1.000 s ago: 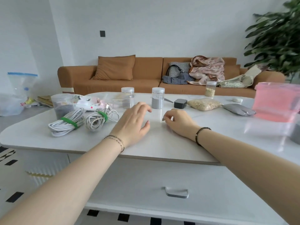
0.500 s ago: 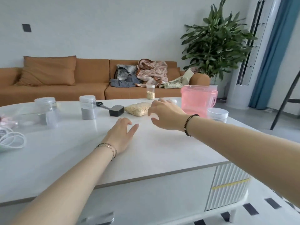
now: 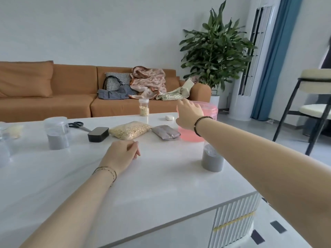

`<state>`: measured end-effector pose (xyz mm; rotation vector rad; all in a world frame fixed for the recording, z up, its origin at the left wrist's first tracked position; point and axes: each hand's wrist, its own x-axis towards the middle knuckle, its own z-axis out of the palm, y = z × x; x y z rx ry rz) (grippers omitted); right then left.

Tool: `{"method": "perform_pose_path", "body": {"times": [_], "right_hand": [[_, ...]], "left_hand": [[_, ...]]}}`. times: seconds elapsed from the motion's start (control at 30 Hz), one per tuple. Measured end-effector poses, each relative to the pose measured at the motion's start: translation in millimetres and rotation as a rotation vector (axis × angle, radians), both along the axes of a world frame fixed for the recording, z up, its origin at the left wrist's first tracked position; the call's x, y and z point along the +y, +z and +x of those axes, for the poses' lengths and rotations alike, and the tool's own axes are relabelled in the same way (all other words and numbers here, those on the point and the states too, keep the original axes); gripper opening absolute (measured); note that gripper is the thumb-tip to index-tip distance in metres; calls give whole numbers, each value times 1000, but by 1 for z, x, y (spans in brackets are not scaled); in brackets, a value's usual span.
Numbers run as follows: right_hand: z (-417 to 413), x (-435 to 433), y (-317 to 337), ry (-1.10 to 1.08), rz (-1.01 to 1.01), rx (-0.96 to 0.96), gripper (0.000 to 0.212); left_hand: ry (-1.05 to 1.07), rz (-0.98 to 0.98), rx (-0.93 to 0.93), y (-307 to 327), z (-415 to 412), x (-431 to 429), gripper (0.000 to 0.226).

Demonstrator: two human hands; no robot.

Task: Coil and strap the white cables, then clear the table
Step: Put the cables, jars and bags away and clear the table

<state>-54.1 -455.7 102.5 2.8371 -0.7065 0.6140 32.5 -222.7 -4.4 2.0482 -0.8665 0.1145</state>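
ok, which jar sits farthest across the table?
The narrow jar holding pale flakes, at the far edge before the sofa; nearer jars hold grey powder.

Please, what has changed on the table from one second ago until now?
The right hand moved forward and right, to the pink tub. The left hand stays on the table, fingers now curled. The jars and the oat bag did not move.
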Motion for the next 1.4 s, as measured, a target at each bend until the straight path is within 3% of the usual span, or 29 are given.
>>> {"method": "perform_pose_path", "body": {"times": [0.27,0.4,0.57,0.7,0.97,1.1,1.17,1.3,1.33,1.4], "right_hand": [[-5,-22,0,-11,169,-66,38],[-19,-19,7,9,93,-159,31],[-36,14,24,209,60,-327,41],[-50,69,32,465,46,-271,34],[-63,177,2,830,89,-45,16],[-58,216,-16,972,318,-182,26],[-51,236,-21,1027,321,-180,28],[-35,269,-21,1041,303,-158,33],[-30,276,-21,1043,317,-154,33],[-23,287,-21,1052,351,-158,31]], "left_hand": [[45,28,-70,3,-1,0,43],[61,2,-15,4,-3,4,41],[133,-298,314,5,-2,17,41],[152,-588,507,7,-1,32,40],[391,-816,529,14,-5,145,26],[584,-710,385,10,-4,209,28],[588,-512,308,11,-12,236,28],[520,481,-214,24,-24,292,17],[515,666,-397,28,-22,303,18],[571,857,-649,33,-16,317,25]]}}
